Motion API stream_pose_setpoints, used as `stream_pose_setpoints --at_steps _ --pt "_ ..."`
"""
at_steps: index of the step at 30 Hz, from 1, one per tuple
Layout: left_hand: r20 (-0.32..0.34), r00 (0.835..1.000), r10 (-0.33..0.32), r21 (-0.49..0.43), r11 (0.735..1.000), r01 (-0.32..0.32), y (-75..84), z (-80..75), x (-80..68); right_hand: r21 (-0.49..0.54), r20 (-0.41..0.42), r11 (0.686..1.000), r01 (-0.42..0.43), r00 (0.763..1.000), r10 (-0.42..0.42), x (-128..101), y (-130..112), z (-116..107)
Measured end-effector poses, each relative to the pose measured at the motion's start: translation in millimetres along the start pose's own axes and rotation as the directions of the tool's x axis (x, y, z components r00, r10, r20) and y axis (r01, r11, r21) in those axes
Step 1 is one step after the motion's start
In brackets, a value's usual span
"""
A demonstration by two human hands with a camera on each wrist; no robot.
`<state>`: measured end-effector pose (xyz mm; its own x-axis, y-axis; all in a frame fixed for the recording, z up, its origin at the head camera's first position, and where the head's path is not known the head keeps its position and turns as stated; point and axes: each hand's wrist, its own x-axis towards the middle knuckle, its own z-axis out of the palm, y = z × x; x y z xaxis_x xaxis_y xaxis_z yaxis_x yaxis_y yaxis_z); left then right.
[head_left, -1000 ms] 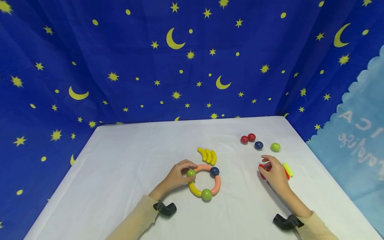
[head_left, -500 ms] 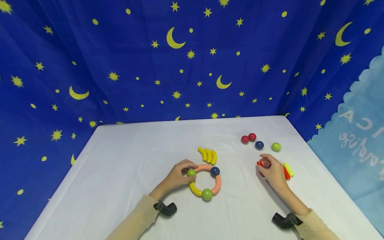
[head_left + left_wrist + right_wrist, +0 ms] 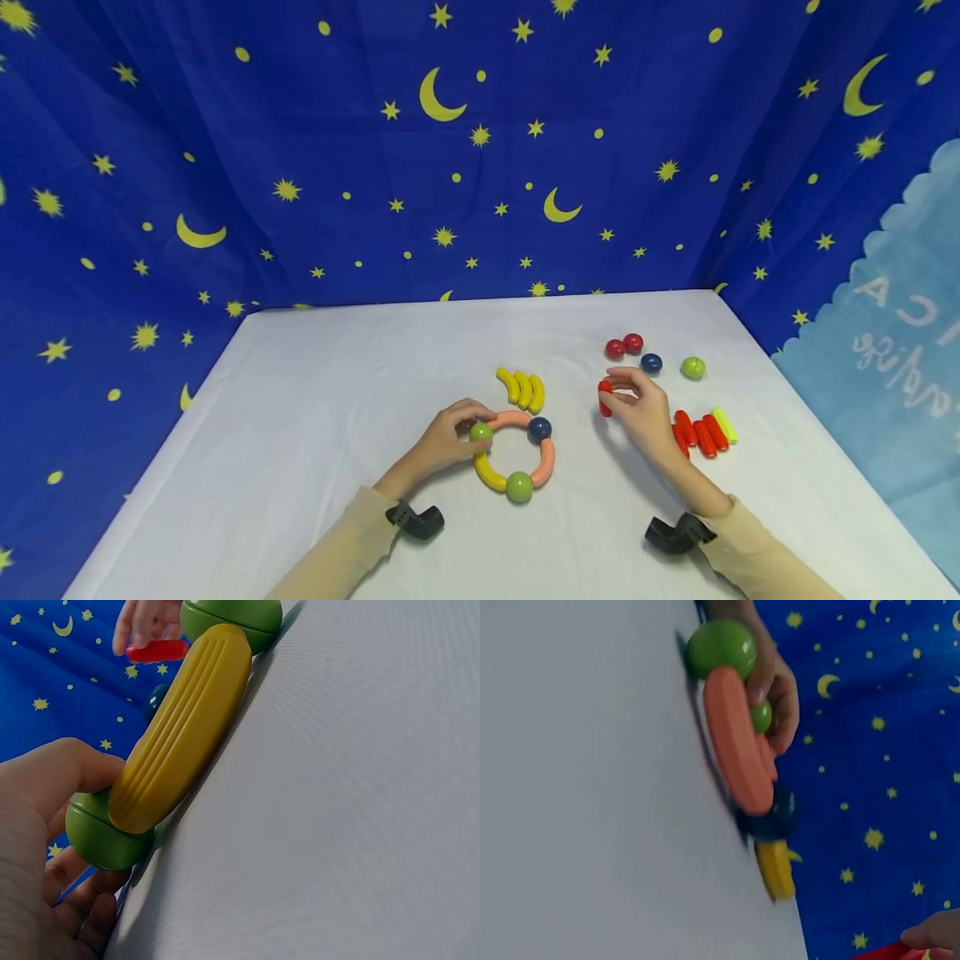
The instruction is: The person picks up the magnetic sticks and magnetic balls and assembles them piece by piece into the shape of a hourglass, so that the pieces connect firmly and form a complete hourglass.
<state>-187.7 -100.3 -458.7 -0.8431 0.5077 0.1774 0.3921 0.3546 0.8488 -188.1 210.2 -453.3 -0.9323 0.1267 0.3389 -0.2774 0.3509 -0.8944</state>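
Head view showed a ring (image 3: 513, 454) of curved pieces and balls lying on the white worktop (image 3: 315, 417), closed all round: a pink arc on top, a blue ball (image 3: 538, 429) at upper right, a second pink arc on the right, a green ball (image 3: 519, 487) at the bottom, a yellow arc (image 3: 487, 473) at lower left and another green ball (image 3: 480, 432) at upper left. By my read the ring itself looked done; what was left was the loose stock. Left hand (image 3: 442, 442) had its grip curled round the upper-left green ball, steadying the ring; left wrist view confirmed thumb and fingers on that ball where it met the yellow arc. Right hand (image 3: 637, 408) was raised just right of the ring, grip pinched on a short red stick (image 3: 604, 398), held clear of the worktop as far as I could tell. Spare parts: three yellow arcs (image 3: 521, 389) stacked just behind the ring, two red balls (image 3: 624, 346), one blue ball (image 3: 651, 362) and one green ball (image 3: 692, 367) behind the right hand, a row of red sticks (image 3: 696, 433) with one yellow-green stick (image 3: 723, 424) at its right end, near the right forearm. Nothing lay between the red stick and the ring; the stacked yellow arcs sat closest to that path. Starry blue curtain (image 3: 300, 167) closed off the back.
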Motion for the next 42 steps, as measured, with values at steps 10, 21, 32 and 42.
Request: stream_pose_setpoints --at_steps 10,21,32,42 --pt "0.002 1.000 0.011 -0.012 1.000 -0.011 0.3 -0.3 -0.3 0.156 0.121 0.987 0.025 0.992 -0.044 -6.3 -20.9 41.4" --pt "-0.021 1.000 0.010 0.011 1.000 -0.009 -33.5 9.2 5.7 0.255 0.210 0.964 0.071 0.969 -0.127 -15.2 -15.3 59.2" --pt "-0.010 0.999 0.036 -0.007 0.999 -0.036 1.6 -0.5 -0.2 0.336 0.185 0.925 0.176 0.951 -0.248 -15.7 -14.2 66.9" --pt "-0.008 0.999 0.031 -0.002 1.000 -0.031 -7.5 0.8 1.3 0.274 0.188 0.942 0.197 0.949 -0.253 -16.0 -9.8 63.6"
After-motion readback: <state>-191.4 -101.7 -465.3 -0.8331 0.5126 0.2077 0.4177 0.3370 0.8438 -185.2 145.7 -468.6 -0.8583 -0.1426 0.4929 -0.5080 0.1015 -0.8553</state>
